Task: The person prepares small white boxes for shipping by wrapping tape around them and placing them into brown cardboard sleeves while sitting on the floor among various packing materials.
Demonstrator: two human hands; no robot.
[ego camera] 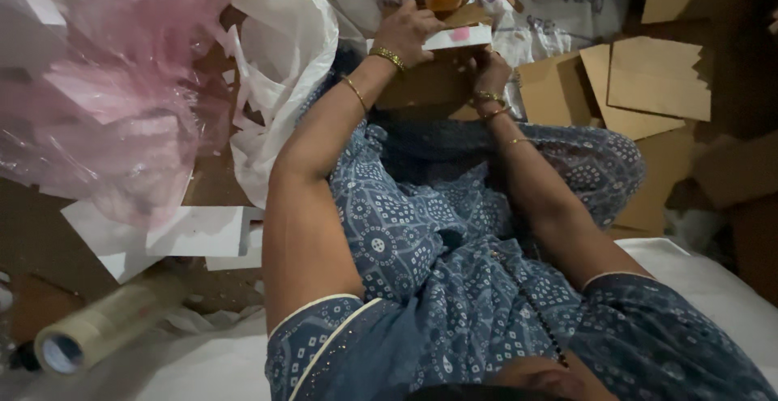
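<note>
Cardboard scraps [656,77] and pink plastic [105,77] are cluttering the floor around me, so I'm propping the small brown box [429,85] on my lap, left hand [413,32] clamping its top flap, right hand [489,69] bracing the side, grip closed.

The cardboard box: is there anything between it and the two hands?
Nothing visible. The left hand rests on top of the cardboard box and the right hand presses its side; both touch it directly.
</note>
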